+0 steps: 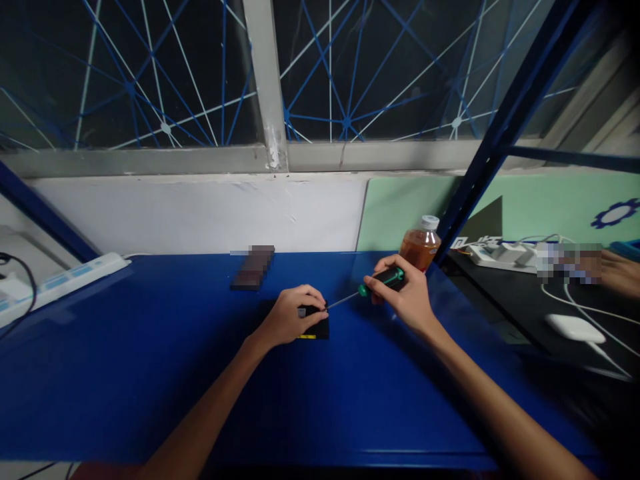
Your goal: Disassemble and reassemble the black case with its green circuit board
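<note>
A small black box (323, 329) with a yellow strip along its near edge lies on the blue table (165, 373). My left hand (295, 315) is closed over the box, thumb and fingers coming together at its right side and covering much of it. A screwdriver (383, 282) with a black and green handle is gripped in my right hand (407, 293). Its thin shaft slants down to the left, and the tip meets the box by my left fingertips. Whether a screw sits under the tip is too small to tell.
Behind my right hand stands a bottle of amber drink (420, 247). A dark flat object (253, 268), partly blurred, lies farther back. Power strips (65, 283) rest at the left edge. On the right, a black table (530, 307) bears cables, a white case (575, 329) and another person's hand (617, 272).
</note>
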`<state>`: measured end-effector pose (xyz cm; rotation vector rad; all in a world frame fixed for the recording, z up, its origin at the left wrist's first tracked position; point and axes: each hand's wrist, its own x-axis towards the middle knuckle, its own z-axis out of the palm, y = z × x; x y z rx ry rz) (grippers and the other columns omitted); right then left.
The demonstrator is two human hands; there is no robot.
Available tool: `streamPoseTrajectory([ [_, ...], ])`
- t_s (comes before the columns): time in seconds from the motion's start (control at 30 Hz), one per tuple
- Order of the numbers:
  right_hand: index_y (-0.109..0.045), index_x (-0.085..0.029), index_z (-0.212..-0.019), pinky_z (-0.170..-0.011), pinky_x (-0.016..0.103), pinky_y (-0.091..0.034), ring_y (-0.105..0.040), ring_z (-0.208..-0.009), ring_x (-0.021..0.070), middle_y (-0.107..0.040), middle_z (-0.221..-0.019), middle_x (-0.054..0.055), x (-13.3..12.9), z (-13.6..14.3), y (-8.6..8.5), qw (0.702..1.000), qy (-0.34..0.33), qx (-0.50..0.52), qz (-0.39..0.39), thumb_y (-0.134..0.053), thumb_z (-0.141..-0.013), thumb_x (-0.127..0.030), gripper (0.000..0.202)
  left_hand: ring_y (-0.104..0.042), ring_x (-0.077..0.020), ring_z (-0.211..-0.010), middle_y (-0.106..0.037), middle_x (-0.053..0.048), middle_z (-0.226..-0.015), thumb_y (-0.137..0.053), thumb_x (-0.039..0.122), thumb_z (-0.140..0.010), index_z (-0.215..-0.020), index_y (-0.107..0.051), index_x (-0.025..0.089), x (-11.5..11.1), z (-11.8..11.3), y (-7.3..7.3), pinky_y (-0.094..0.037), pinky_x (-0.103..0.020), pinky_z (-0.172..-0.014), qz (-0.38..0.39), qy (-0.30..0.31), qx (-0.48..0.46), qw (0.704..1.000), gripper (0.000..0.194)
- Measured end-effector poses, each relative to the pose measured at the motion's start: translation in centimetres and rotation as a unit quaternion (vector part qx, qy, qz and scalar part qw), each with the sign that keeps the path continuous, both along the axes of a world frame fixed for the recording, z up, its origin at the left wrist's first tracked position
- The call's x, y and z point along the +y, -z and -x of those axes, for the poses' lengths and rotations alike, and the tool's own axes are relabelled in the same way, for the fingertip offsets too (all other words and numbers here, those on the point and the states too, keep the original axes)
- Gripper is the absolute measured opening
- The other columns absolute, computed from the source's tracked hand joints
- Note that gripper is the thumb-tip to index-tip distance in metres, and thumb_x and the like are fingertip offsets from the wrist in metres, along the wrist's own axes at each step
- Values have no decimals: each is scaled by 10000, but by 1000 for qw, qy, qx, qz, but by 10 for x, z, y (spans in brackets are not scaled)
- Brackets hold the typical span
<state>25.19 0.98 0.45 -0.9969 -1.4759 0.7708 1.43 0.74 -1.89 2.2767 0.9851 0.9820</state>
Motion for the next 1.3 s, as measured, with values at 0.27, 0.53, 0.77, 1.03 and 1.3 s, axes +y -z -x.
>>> streamPoseTrajectory([
  [0.27, -489, -222, -813, -417, 273, -441, -580, -424, 147, -560, -552, -48, 1, 0, 2, 1000, -3, -8, 7, -723, -723, -325, 271, -646, -176, -832, -687, -46, -930, -646, 225, -815, -816, -735, 212, 1, 2, 1, -526, -335, -775, -4, 4, 12, 1000, 91],
  [0.53, -484, -231, -809, -429, 273, -448, -580, -432, 143, -567, -594, -48, -1, 0, -1, 1000, 3, -3, -5, -722, -738, -314, 262, -646, -172, -830, -683, -42, -939, -616, 199, -836, -845, -739, 215, 1, 5, 1, -524, -328, -768, -8, 3, 18, 1000, 125],
  [0.77, -482, -226, -815, -409, 257, -437, -575, -419, 132, -571, -619, -46, -1, 2, 1, 1000, -6, -1, -2, -717, -743, -302, 257, -651, -164, -802, -690, -37, -916, -652, 195, -812, -828, -748, 204, 0, 5, -2, -518, -303, -746, 9, -1, 27, 1000, 97],
  [1.03, -485, -221, -819, -411, 250, -446, -575, -417, 127, -575, -625, -50, -1, 3, 3, 1000, -2, -11, -12, -715, -738, -283, 252, -645, -148, -789, -688, -29, -894, -669, 175, -810, -794, -744, 192, 1, 5, -3, -506, -273, -733, 16, -4, 22, 1000, 79],
  [1.3, -489, -220, -831, -404, 247, -443, -575, -413, 125, -577, -629, -52, -1, 3, 1, 1000, -9, 10, -11, -713, -742, -262, 245, -644, -152, -809, -683, -33, -909, -605, 220, -873, -845, -738, 202, -2, 5, -4, -502, -278, -742, 14, 1, 29, 999, 137],
])
